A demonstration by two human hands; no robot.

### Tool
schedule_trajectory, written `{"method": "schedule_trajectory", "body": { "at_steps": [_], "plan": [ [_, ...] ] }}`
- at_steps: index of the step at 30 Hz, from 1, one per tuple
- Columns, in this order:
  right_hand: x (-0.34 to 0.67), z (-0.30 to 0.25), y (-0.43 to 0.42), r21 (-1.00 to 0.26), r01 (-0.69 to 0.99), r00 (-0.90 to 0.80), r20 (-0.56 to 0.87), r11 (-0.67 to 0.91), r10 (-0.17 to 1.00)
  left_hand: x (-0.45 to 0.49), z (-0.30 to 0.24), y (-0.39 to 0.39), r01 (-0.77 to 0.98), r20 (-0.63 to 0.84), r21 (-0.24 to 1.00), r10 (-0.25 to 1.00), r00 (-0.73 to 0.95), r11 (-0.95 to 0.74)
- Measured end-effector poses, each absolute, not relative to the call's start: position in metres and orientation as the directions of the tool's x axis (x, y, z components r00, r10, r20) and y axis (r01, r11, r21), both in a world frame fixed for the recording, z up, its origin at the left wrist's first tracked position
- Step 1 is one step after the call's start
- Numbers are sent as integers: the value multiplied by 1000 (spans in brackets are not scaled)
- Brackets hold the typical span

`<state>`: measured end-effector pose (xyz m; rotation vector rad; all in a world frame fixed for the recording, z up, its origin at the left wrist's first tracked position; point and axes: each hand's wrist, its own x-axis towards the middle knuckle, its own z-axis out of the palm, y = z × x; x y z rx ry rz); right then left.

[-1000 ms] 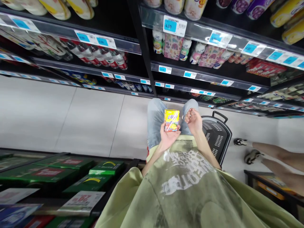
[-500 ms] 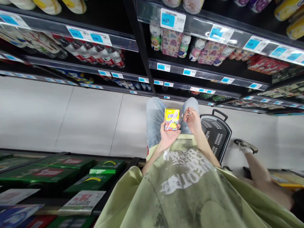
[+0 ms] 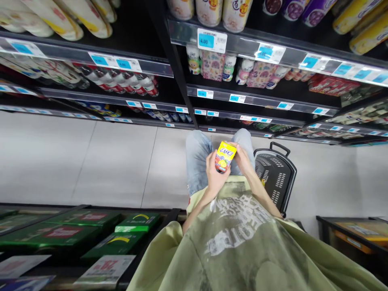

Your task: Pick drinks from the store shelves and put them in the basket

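A small yellow and red drink carton (image 3: 225, 156) with a lemon picture on its face is in front of my lap, tilted to the right. My left hand (image 3: 214, 174) wraps round its lower left side, thumb and fingers on opposite edges. At the upper right corner, my right hand (image 3: 242, 158) grips the carton too; some of its fingertips are hidden behind it. Both hands are above my knees in light blue jeans (image 3: 196, 151).
A black shopping basket (image 3: 280, 194) stands on the tiled floor to my right, something yellow inside. Ahead rise drink shelves (image 3: 263, 101) with bottles (image 3: 121, 81), cans (image 3: 209, 10) and price tags. Green boxes (image 3: 136, 224) are stacked behind on the left; a dark stand (image 3: 324, 226) is at right.
My right hand has moved left from beside the carton and taken hold of it. The carton has tilted right, and the straw no longer shows on its face. Another person's leg has left the view.
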<state>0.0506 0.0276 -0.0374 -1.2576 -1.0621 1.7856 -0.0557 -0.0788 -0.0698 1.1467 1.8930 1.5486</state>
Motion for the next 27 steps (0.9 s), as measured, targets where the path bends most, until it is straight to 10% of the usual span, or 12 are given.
{"method": "schedule_trajectory", "body": {
  "at_steps": [14,27],
  "plan": [
    [76,-33,34,-937,-58,-333,-307,-345,891,-51,-75,-81,496,281,868,861,-424,-39],
    [180,-38,28,-974,167,-612,-223,-152,759,-50,-94,-76,538,540,672,834,114,-508]
  ]
}}
